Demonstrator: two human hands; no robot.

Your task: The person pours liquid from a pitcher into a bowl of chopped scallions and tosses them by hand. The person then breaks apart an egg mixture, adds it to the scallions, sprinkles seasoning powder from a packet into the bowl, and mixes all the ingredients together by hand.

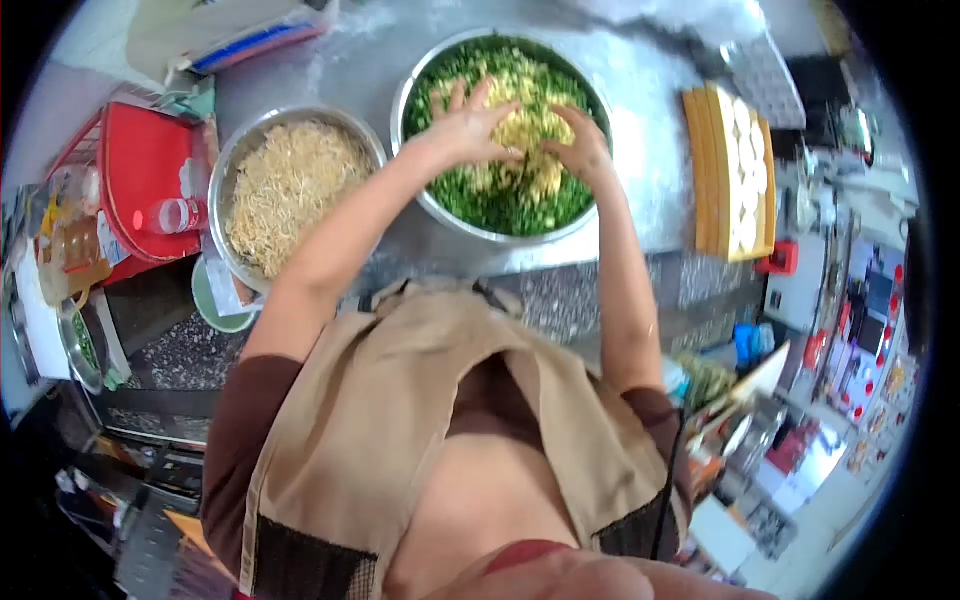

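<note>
"How do our two hands stand?"
"Our left hand (467,130) is open, fingers spread on the one mix of chopped green leaves and yellow crumbly bits (500,200). Our right hand (583,147) is half open, fingers bent toward the left; we can't tell whether either grips any."
"And the mix?"
"In one wide, round silver metal bowl (397,125), on the grey metal table (410,245)."
"What lies around it?"
"To the left, we count one metal bowl of pale, thin strands (290,185), then one red plastic bin (150,165). To the right, yellow trays (705,170) hold a row of white rounds (747,175), perhaps five; the glare makes our count unsure."
</note>
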